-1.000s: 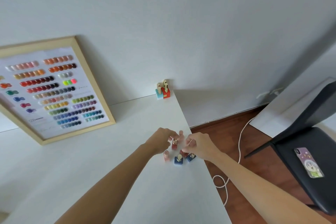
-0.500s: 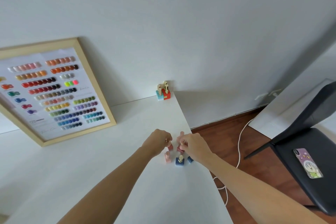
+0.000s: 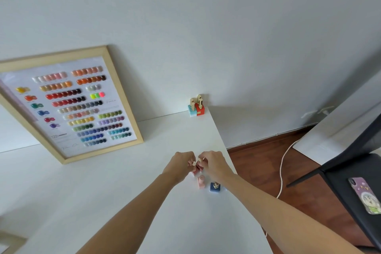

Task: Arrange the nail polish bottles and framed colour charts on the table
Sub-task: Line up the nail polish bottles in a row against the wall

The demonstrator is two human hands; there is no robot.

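**Both hands on small bottles near the table's right edge**

Where the two hands meet over the white table, each pinches a reddish-pink nail polish bottle with a gold cap: the left hand holds the left bottle, the right hand holds the right bottle, and the two bottles touch or nearly touch. Just nearer the person stand a pale pink bottle and a square blue bottle, close beside each other under the right wrist. At the far right corner, against the wall, a tight cluster of gold-capped bottles shows light blue and red bases. A framed colour chart with a pale wooden frame leans on the wall at the left, carrying rows of glossy swatches. Off the table lie a white cable on brown wooden flooring and a phone on a dark chair.
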